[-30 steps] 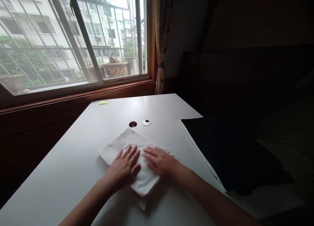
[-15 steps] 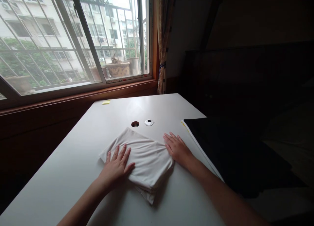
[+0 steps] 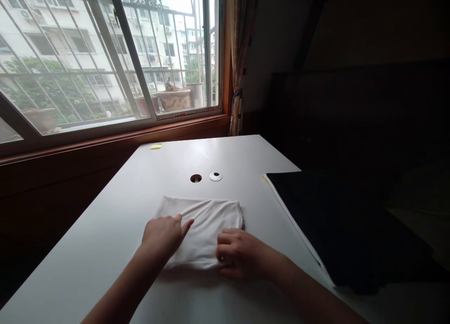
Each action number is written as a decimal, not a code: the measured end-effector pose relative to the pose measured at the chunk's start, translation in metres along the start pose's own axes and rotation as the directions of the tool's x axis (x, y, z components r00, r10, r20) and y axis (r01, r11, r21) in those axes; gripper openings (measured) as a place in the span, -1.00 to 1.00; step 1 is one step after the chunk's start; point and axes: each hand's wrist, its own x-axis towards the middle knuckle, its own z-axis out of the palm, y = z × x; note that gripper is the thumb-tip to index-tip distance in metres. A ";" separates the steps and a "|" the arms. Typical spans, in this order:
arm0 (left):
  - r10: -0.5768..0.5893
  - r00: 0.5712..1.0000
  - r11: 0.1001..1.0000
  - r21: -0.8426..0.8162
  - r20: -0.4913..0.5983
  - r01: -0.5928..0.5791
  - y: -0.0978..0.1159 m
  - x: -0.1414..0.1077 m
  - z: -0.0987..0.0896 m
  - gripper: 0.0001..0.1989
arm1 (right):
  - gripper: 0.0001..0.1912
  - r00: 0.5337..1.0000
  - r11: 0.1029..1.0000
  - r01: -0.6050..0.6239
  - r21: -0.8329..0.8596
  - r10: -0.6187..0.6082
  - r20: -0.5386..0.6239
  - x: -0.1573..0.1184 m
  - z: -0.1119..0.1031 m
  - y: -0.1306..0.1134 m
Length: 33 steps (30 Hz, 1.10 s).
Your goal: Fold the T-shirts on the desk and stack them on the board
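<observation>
White cloth (image 3: 202, 228): had swung from cornerwise to nearly level, and lay folded on the table (image 3: 105, 225).
Left hand (image 3: 163, 235): bent its fingers over the left side, thumb out, probably steadying it; grip unclear.
Right hand (image 3: 242, 253): curled its fingers at the near right corner, likely for control; pinch hidden.
Black sheet (image 3: 333, 221): lay apart, rightward.

- Left hand (image 3: 163, 235): bare, with slim fingers
- Right hand (image 3: 235, 251): bare, likewise slim-fingered
- Left forearm (image 3: 123, 284), toward 7 o'clock: bare, tapering to the wrist
- Right forearm (image 3: 305, 284), toward 5 o'clock: bare, tapering likewise
</observation>
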 end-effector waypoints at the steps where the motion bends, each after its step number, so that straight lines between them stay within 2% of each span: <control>1: -0.003 1.000 1.000 0.015 -0.023 0.003 -0.004 0.004 -0.003 -0.39 | -0.86 1.000 1.000 -0.015 -0.025 0.015 -0.009 -0.001 -0.001 0.003; 3: 0.072 0.994 0.997 0.025 -0.083 -0.070 -0.011 0.014 -0.001 -0.47 | -0.91 0.998 0.996 -0.057 -0.072 0.055 -0.030 -0.005 -0.006 0.011; 4: 0.156 0.982 0.988 0.009 -0.109 -0.156 -0.014 0.021 0.005 -0.50 | -0.90 0.996 0.992 -0.086 -0.095 0.082 -0.045 -0.007 -0.010 0.016; 5: 0.258 0.957 0.965 -0.019 -0.135 -0.262 -0.018 0.028 0.012 -0.51 | -0.86 0.992 0.986 -0.121 -0.118 0.114 -0.060 -0.009 -0.014 0.022; 7: 0.442 0.881 0.884 -0.084 -0.169 -0.460 -0.023 0.042 0.030 -0.52 | -0.76 0.977 0.965 -0.204 -0.166 0.190 -0.098 -0.015 -0.021 0.036; 9: 0.517 0.838 0.835 -0.114 -0.175 -0.539 -0.027 0.054 0.047 -0.50 | -0.68 0.946 0.929 -0.309 -0.203 0.279 -0.162 -0.020 -0.026 0.049; 12: 0.483 0.862 0.855 -0.129 -0.152 -0.502 -0.032 0.065 0.064 -0.43 | -0.68 0.880 0.865 -0.454 -0.212 0.397 -0.262 -0.028 -0.031 0.066; 15: 0.411 0.901 0.892 -0.139 -0.139 -0.429 -0.035 0.066 0.071 -0.39 | -0.71 0.830 0.821 -0.534 -0.205 0.462 -0.314 -0.033 -0.032 0.074; 18: 0.354 0.927 0.920 -0.130 -0.123 -0.369 -0.034 0.056 0.076 -0.37 | -0.69 0.797 0.789 -0.579 -0.206 0.494 -0.348 -0.035 -0.032 0.077; 21: 0.315 0.943 0.939 -0.111 -0.109 -0.327 -0.027 0.036 0.080 -0.33 | -0.64 0.777 0.786 -0.590 -0.187 0.489 -0.397 -0.034 -0.032 0.074; 25: 0.290 0.944 0.955 -0.014 -0.157 -0.295 -0.015 -0.001 0.074 -0.29 | -0.63 0.794 0.847 -0.521 -0.103 0.436 -0.423 -0.022 -0.031 0.059; 28: 0.288 0.932 0.958 0.079 -0.219 -0.277 -0.006 -0.018 0.056 -0.41 | -0.64 0.851 0.914 -0.403 -0.046 0.356 -0.387 -0.009 -0.025 0.042; 31: 0.305 0.889 0.952 0.099 -0.341 -0.289 0.000 -0.010 0.039 -0.51 | -0.64 0.906 0.949 -0.316 -0.016 0.297 -0.302 0.000 -0.015 0.030; 33: 0.352 0.852 0.934 0.087 -0.389 -0.346 0.005 0.007 0.037 -0.51 | -0.62 0.927 0.956 -0.292 -0.016 0.279 -0.252 0.002 -0.008 0.030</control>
